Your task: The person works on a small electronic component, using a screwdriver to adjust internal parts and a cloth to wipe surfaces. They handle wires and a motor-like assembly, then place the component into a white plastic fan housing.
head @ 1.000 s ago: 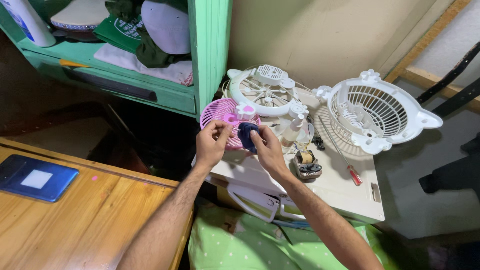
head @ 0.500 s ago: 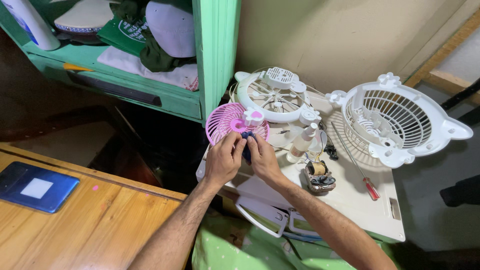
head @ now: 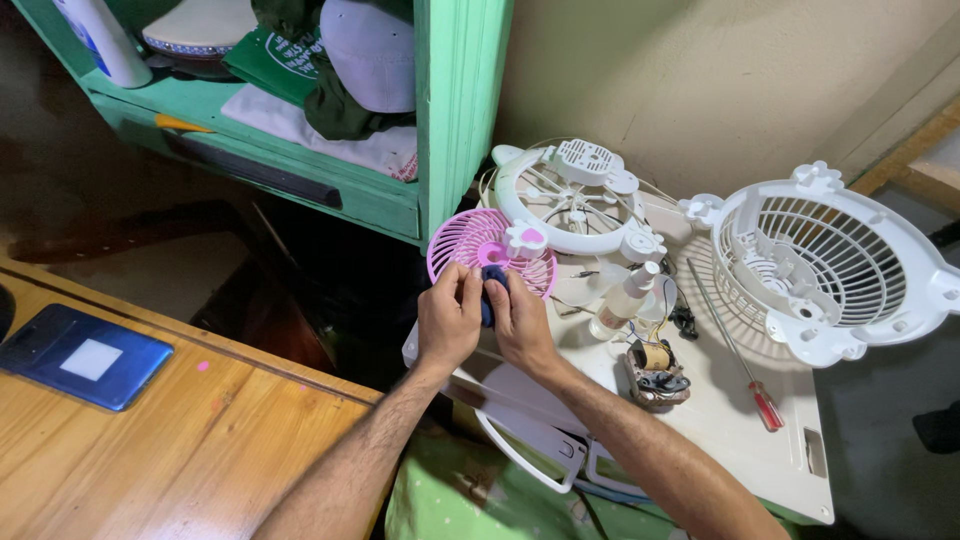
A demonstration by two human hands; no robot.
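Both hands pinch one small dark blue part (head: 487, 290) between them, left hand (head: 449, 318) and right hand (head: 519, 320) pressed close, thumbs nearly touching. Most of the part is hidden by fingers; its shape is hard to make out. It sits just in front of the pink fan grille (head: 470, 243), above the white surface (head: 720, 420). Nearby: white fan frame (head: 570, 200), small spray bottle (head: 625, 296), red-handled screwdriver (head: 766, 405). White fan guard (head: 830, 265) cut off at right edge.

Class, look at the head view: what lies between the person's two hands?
A small dark blue part, pinched between the left hand and right hand, just in front of the pink fan grille.
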